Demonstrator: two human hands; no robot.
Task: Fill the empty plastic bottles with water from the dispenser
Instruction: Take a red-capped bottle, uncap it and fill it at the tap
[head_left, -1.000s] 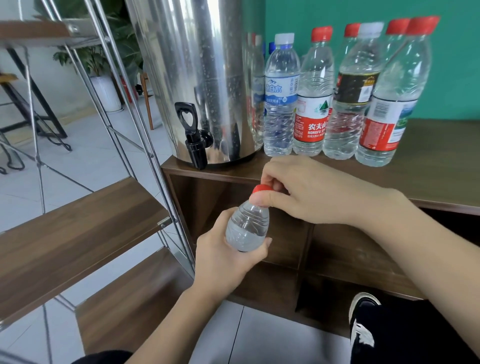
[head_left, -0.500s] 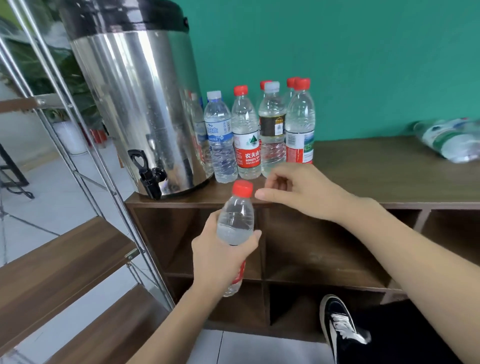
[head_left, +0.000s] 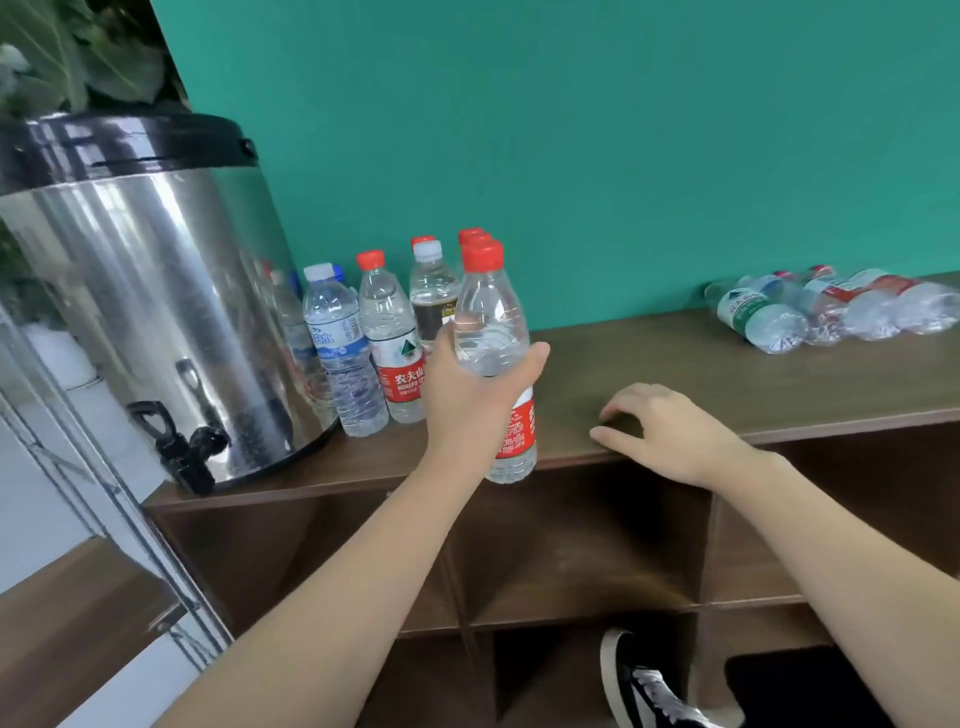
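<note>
My left hand (head_left: 467, 384) grips a capped, water-filled bottle (head_left: 493, 332) with a red cap and red label, held upright over the front of the wooden counter (head_left: 675, 364). My right hand (head_left: 670, 431) rests on the counter's front edge with loosely bent fingers and holds nothing. A steel water dispenser (head_left: 156, 312) with a black tap (head_left: 182, 441) stands at the counter's left end. Several filled, capped bottles (head_left: 363, 353) stand between the dispenser and the held bottle. Several empty bottles (head_left: 831, 306) lie on their sides at the far right.
A teal wall (head_left: 571, 156) backs the counter. Open cubbies (head_left: 571, 540) sit below the top. A metal-framed rack with wooden shelves (head_left: 78, 613) stands at the left. My black shoe (head_left: 649, 686) shows at the bottom.
My right hand left the red cap and dropped to the counter edge. My left hand raised the capped bottle up and right toward the standing bottles. The view tilted upward.
</note>
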